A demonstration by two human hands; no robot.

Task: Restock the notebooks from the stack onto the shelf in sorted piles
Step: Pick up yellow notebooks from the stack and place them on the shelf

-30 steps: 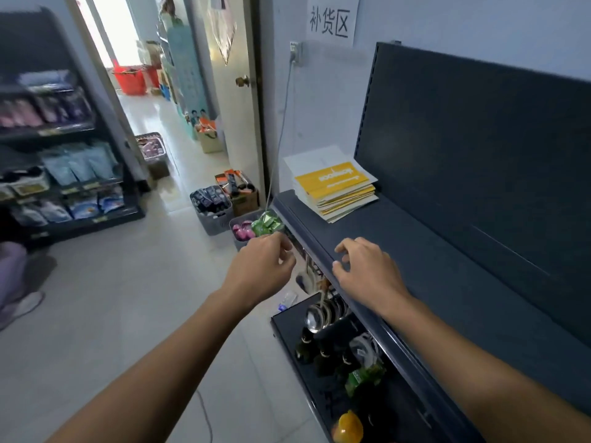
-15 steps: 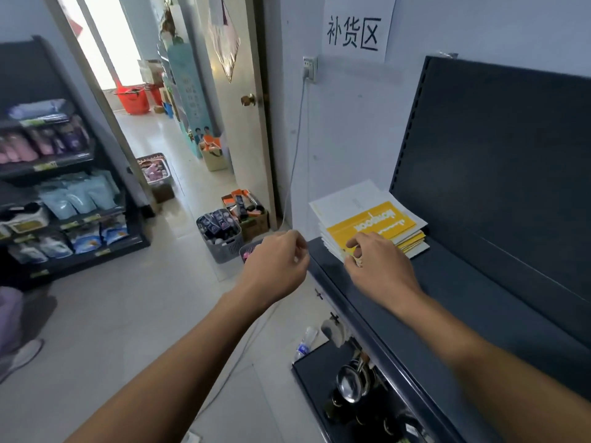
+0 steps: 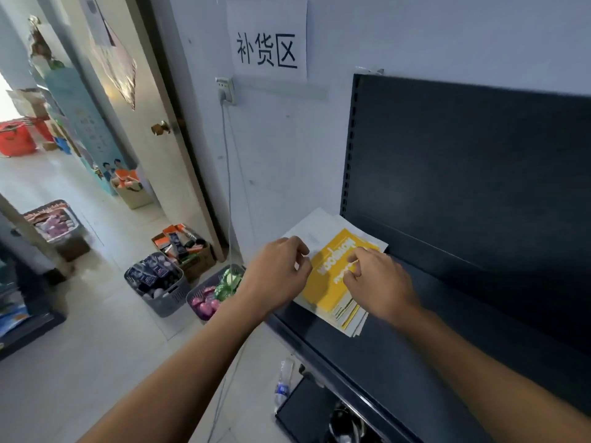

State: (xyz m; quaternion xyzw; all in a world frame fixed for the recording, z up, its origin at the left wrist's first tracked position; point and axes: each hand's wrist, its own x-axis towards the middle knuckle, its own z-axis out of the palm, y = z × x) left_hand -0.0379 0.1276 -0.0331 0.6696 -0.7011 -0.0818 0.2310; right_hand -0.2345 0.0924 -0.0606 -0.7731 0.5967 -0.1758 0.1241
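Pickup step: left hand [image 3: 275, 273] and right hand [image 3: 380, 282] curl fingers at the stack of thin yellow-and-white paper notebooks [image 3: 326, 282] on the dark metal shelf [image 3: 447, 330], grip unclear; next probably means separating only the top copy.

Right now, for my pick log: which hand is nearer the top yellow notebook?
Right. The right hand has fingers on the yellow notebook; the left hand is beside its left edge, over the white paper.
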